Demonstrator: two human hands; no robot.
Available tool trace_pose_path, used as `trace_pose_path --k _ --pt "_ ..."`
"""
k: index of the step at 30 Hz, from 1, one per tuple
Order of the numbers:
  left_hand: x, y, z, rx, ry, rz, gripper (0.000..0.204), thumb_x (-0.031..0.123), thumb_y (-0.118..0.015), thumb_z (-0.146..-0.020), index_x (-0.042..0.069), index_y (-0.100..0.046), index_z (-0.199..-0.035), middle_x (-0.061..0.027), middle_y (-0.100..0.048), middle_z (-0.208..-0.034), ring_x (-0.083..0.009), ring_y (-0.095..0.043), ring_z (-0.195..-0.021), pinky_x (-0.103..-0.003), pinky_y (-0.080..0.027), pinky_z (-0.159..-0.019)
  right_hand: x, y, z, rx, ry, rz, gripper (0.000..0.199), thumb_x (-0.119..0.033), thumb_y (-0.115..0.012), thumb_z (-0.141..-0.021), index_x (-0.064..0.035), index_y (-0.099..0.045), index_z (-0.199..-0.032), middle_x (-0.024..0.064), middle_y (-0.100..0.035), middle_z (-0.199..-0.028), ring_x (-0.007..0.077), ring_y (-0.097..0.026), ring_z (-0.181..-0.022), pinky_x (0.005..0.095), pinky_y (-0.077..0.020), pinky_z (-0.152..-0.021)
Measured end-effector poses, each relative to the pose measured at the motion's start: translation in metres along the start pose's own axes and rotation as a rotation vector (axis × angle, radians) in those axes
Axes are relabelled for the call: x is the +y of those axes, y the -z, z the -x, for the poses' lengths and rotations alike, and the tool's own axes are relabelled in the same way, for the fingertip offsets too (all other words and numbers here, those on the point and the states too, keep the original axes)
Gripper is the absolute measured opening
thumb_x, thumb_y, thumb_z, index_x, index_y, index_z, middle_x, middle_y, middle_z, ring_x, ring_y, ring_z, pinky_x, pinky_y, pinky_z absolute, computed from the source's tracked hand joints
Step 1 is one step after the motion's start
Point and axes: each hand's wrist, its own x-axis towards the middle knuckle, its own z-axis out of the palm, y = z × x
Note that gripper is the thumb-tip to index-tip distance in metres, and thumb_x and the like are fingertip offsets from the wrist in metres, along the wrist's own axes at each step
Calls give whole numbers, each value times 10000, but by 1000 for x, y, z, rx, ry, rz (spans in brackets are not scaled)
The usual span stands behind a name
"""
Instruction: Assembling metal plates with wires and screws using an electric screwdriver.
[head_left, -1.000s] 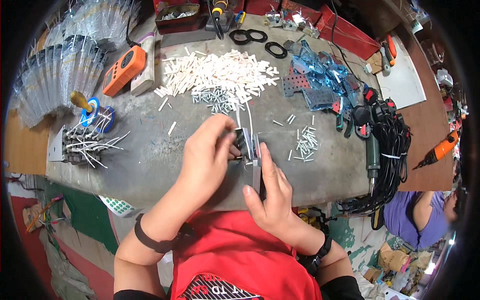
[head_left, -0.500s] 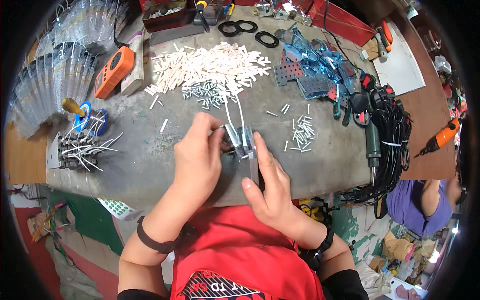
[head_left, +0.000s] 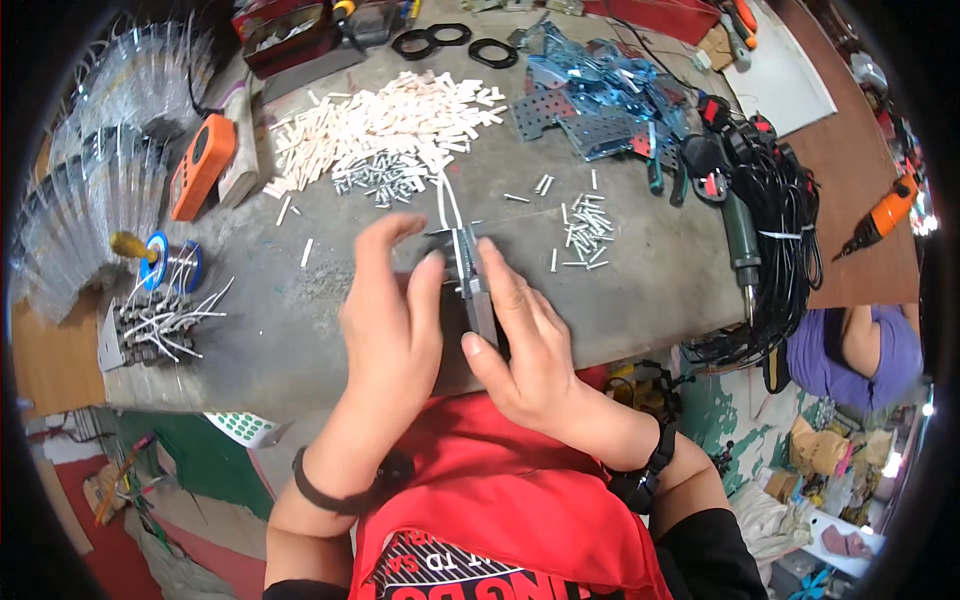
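A narrow grey metal part stands on the bench in front of me, with two white wires running from its far end. My right hand grips it, long fingers flat along its right side and thumb bent over the near end. On the other side is my left hand, index finger and thumb apart, the thumb tip close to the metal part. Whether that thumb touches it I cannot tell. Beyond my hands lie a heap of small white sleeves and a pile of short screws.
More screws lie to the right, below blue perforated metal plates. A green-handled screwdriver rests by bundled black cables. At left are an orange meter, a solder spool and wired dark components. A person sits at far right.
My left index finger and thumb have spread away from the metal part they were at. The part now looks narrower, turned more edge-on, with my right hand still on it. The whole view has shifted.
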Motion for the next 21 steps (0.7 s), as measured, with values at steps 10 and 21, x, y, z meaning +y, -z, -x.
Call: trace_pose_path --k 10,21 --pt "-1 -20 20 -124 -229 -84 372 68 -522 -854 1 -486 -1218 -259 -352 -1381 -263 -590 -985 -289 -502 -749 6 14 -5 77 19 118 684 -151 -559 -796 81 -273 -1372 270 -428 -1299 390 -521 -1027 451 -408 -916" --pt "20 -45 21 -117 -197 -223 333 73 -436 -905 -47 -463 -1215 -158 -574 -1064 -231 -562 -963 -332 -439 -854 23 75 -7 49 9 -65 707 -137 -613 -768 50 -297 -1372 237 -424 -1303 368 -505 -1106 412 -435 -935"
